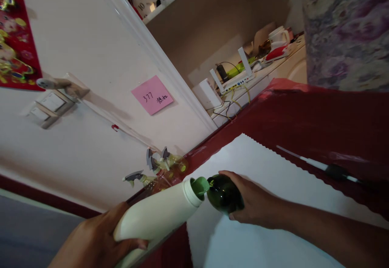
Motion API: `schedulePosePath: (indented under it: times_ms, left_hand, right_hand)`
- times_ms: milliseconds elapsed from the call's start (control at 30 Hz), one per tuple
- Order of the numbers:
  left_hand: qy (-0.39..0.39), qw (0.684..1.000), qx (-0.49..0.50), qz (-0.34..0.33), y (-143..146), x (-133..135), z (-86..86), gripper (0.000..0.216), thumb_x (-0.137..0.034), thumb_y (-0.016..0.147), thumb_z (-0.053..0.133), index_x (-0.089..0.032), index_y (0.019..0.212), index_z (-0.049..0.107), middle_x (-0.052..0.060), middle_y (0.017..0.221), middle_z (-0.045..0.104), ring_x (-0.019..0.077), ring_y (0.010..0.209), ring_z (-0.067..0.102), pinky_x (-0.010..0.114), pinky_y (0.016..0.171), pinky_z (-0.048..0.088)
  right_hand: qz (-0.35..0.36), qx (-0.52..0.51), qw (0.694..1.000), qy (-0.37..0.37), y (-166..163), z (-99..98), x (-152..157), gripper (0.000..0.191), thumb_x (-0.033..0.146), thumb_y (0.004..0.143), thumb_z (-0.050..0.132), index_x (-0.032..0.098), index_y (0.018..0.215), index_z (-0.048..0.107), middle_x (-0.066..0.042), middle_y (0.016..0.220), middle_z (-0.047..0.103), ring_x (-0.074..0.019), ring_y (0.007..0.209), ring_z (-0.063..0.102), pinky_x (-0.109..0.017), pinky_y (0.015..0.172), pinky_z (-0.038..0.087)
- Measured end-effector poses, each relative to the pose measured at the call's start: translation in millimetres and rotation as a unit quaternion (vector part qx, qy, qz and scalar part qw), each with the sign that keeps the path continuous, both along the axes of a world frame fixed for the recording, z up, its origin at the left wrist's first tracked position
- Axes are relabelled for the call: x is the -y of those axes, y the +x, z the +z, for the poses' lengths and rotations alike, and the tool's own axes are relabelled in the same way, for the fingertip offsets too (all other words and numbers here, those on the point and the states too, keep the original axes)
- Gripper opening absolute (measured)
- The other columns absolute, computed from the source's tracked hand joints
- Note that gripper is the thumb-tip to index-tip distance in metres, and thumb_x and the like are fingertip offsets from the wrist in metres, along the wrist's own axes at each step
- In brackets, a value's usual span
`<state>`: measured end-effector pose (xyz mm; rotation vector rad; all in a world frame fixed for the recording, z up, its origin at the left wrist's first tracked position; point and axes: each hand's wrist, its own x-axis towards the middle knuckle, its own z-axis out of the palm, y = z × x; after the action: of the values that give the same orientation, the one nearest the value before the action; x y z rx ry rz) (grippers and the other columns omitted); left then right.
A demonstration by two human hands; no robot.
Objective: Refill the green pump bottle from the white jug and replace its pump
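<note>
Left hand (94, 235) grip grasps one white bottle (158, 213); right hand (255, 203) grip grasps one green bottle (225, 194). Spouts meet. Three spray bottles (158, 170) at 11 o'clock.

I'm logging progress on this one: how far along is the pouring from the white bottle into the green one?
Done: the white bottle is uncapped, tipped on its side in the left hand, its green spout at the dark green bottle. In hand: the right hand steadies the green bottle over the white cloth. No liquid shows, and the fill level cannot be told. Left: the spray bottles by the wall stand untouched.
</note>
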<state>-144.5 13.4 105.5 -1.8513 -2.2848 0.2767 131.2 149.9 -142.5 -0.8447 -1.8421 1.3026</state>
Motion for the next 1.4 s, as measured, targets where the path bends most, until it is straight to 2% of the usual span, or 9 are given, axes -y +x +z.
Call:
schedulePosePath:
  times_ms: [300,467,667,800,1067,1200,1400]
  left_hand:
    - [-0.014,1.000,-0.003,-0.007,-3,-1,-0.3,0.033,-0.060,0.074,0.070,-0.028,0.083,0.067,-0.002,0.068,0.076,0.0228,0.063,0.073,0.025,0.058,0.046]
    - [-0.005,1.000,0.006,-0.015,-4,1,0.5,0.033,-0.059,0.074,0.071,-0.029,0.086,0.069,-0.003,0.069,0.077,0.0222,0.063,0.074,0.023,0.057,0.047]
    - [0.047,0.998,0.007,-0.039,17,1,2.6,0.028,-0.055,0.068,0.077,-0.030,0.079,0.070,-0.011,0.061,0.073,0.0176,0.057,0.072,0.019,0.054,0.043]
    - [0.055,0.997,0.001,-0.045,24,2,3.5,0.029,-0.056,0.067,0.076,-0.029,0.076,0.068,-0.012,0.058,0.071,0.0162,0.055,0.070,0.018,0.054,0.042]
    - [-0.030,0.999,-0.008,0.008,-4,-2,3.0,0.036,-0.066,0.075,0.066,-0.031,0.084,0.067,-0.005,0.069,0.076,0.0235,0.065,0.073,0.026,0.059,0.045]
    - [-0.045,0.999,-0.005,0.023,-4,-1,3.2,0.042,-0.071,0.074,0.062,-0.031,0.085,0.065,-0.003,0.072,0.076,0.0253,0.068,0.073,0.028,0.062,0.045]
    - [-0.049,0.998,-0.007,0.031,-4,-3,2.5,0.040,-0.068,0.074,0.063,-0.031,0.087,0.066,-0.003,0.074,0.076,0.0260,0.070,0.073,0.029,0.063,0.045]
  right_hand:
    - [0.004,0.001,1.000,0.004,4,8.0,0,0.101,0.024,0.058,0.085,0.033,0.150,0.043,-0.010,0.140,0.060,-0.0371,0.127,0.056,-0.053,0.105,0.049]
    - [0.008,-0.006,1.000,0.014,4,6.2,0,0.101,0.025,0.059,0.084,0.032,0.151,0.041,-0.010,0.140,0.060,-0.0364,0.126,0.057,-0.053,0.104,0.049]
    - [0.005,-0.011,1.000,0.029,4,3.2,0,0.099,0.024,0.059,0.083,0.035,0.149,0.042,-0.008,0.139,0.061,-0.0364,0.125,0.058,-0.052,0.103,0.049]
    - [0.005,-0.003,1.000,0.028,3,0.9,0,0.102,0.025,0.059,0.084,0.034,0.151,0.040,-0.009,0.141,0.060,-0.0360,0.127,0.056,-0.052,0.104,0.049]
    - [0.017,0.011,1.000,0.016,4,2.9,-1,0.104,0.029,0.061,0.086,0.033,0.152,0.037,-0.011,0.144,0.057,-0.0376,0.130,0.053,-0.055,0.106,0.047]
    - [0.018,0.016,1.000,0.009,4,3.4,-1,0.105,0.029,0.061,0.086,0.033,0.153,0.036,-0.011,0.144,0.056,-0.0369,0.130,0.052,-0.055,0.107,0.046]
    - [0.018,0.025,0.999,0.008,4,4.3,-1,0.106,0.030,0.061,0.085,0.033,0.154,0.034,-0.011,0.146,0.054,-0.0352,0.132,0.051,-0.053,0.109,0.045]
